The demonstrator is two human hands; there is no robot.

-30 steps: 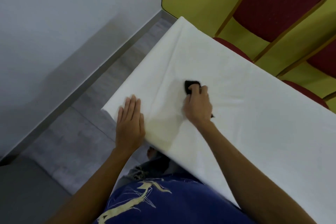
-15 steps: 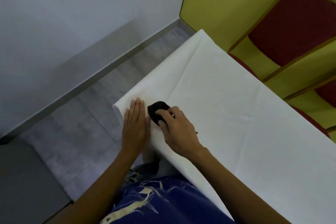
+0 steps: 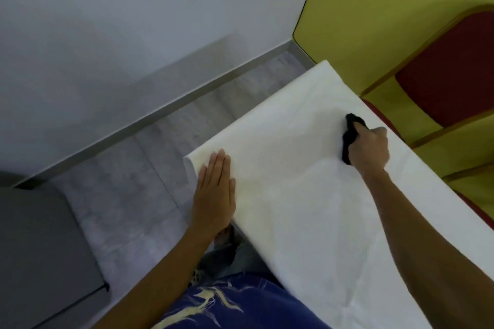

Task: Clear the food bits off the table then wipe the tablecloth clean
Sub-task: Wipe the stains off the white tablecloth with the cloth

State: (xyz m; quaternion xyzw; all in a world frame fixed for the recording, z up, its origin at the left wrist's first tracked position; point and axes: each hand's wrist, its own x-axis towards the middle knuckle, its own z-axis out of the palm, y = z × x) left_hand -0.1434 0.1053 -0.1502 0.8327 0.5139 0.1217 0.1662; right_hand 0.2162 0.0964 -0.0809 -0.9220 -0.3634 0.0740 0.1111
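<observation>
A white tablecloth (image 3: pixel 299 168) covers the table, which runs from the near left corner to the lower right. My left hand (image 3: pixel 215 192) lies flat with straight fingers on the cloth at the near left corner. My right hand (image 3: pixel 367 145) grips a black cloth (image 3: pixel 348 139) and presses it onto the tablecloth close to the far edge. Most of the black cloth is hidden under the hand. A faint damp patch shows on the tablecloth between the two hands. No food bits are visible.
Red padded chairs with wooden frames (image 3: pixel 449 77) stand against the table's far side, before a yellow-green wall (image 3: pixel 374 8). A white wall (image 3: pixel 120 21) and grey tiled floor (image 3: pixel 133 195) lie to the left. A grey cabinet (image 3: pixel 34 248) sits at the lower left.
My right hand has swept the black cloth from beside my left hand at the near corner across to the table's far edge. My left hand stays flat at the corner.
</observation>
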